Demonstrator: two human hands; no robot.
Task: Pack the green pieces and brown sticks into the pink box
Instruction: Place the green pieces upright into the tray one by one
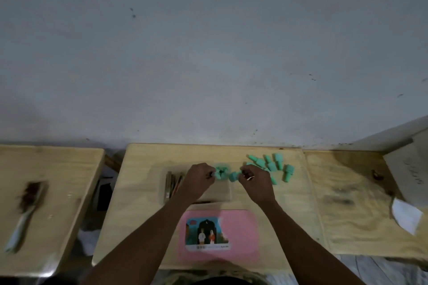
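A pink lid (240,233) with a picture label lies near the table's front edge. Behind it sits an open tray (222,194), partly hidden by my arms. Brown sticks (172,184) lie along its left side. My left hand (199,178) pinches a cluster of green pieces (220,172) at the tray's far edge. My right hand (254,183) holds one green piece (234,176) next to that cluster. Several loose green pieces (271,164) lie on the table to the right.
A brush (25,206) lies on a separate table at the left. A white box (410,169) and a piece of white paper (406,215) sit at the far right. A wall rises right behind the tables.
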